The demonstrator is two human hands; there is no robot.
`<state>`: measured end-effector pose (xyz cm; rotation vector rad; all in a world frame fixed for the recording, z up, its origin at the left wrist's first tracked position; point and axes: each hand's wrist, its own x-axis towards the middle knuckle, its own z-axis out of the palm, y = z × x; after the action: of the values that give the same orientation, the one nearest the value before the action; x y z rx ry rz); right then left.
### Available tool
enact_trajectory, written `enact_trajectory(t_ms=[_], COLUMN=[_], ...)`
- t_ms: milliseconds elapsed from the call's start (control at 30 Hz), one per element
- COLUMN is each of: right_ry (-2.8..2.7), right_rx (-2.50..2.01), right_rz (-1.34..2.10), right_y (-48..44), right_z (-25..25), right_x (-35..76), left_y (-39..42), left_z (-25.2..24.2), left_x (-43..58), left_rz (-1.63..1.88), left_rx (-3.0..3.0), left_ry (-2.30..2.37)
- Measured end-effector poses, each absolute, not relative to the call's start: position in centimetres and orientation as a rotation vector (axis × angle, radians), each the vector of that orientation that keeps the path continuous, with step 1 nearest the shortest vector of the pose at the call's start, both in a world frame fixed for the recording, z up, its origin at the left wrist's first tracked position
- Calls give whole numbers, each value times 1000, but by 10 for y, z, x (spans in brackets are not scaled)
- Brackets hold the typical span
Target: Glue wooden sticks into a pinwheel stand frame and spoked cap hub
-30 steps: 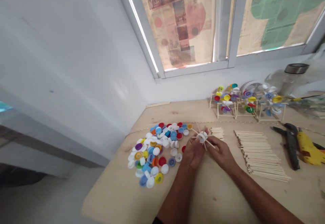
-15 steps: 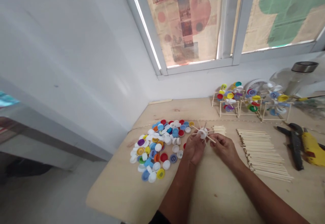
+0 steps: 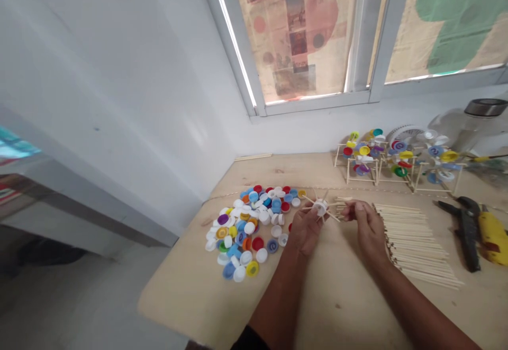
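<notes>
My left hand [image 3: 307, 233] grips a white bottle cap [image 3: 320, 208] with several thin wooden sticks radiating from its rim like spokes. My right hand [image 3: 367, 228] hovers or rests at the right end of a small pile of short wooden sticks [image 3: 340, 202]. Its thumb and fingers are bent together over the sticks, and whether one is pinched between them is hidden. Left of my left hand, a heap of colourful bottle caps [image 3: 257, 243] spreads over the wooden table [image 3: 317, 302]. Long wooden sticks [image 3: 413, 239] lie in a row beside my right wrist.
Small wheels made of bottle caps on stick frames [image 3: 397, 164] stand along the wall at the back. On the right are black-handled cutters or pliers [image 3: 466, 233], a yellow glue gun [image 3: 492, 236] and a glass jar with a metal lid [image 3: 486, 107]. A few sticks [image 3: 254, 157] lie by the wall.
My right hand has let go of a spoke of the capped wheel and moved right to the short sticks. My left hand still holds the cap. The view has shifted slightly.
</notes>
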<state>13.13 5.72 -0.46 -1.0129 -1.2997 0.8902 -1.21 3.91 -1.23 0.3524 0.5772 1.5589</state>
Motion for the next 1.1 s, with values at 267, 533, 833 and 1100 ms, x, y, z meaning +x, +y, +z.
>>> enact_trajectory(t_ms=[267, 533, 833, 1100], right_ry=[-1428, -1435, -1416, -1372], right_rx=[-985, -993, -1023, -1030], right_rz=[932, 944, 972, 1020], right_y=[61, 65, 62, 64], right_z=[-16, -16, -7, -10], right_x=[131, 134, 135, 133], left_y=[38, 30, 31, 32], left_z=[-6, 3, 1, -1], left_x=[-7, -2, -2, -3], left_rz=[1534, 1539, 1538, 1526], left_rx=[565, 687, 716, 720], left_ry=[695, 808, 861, 846])
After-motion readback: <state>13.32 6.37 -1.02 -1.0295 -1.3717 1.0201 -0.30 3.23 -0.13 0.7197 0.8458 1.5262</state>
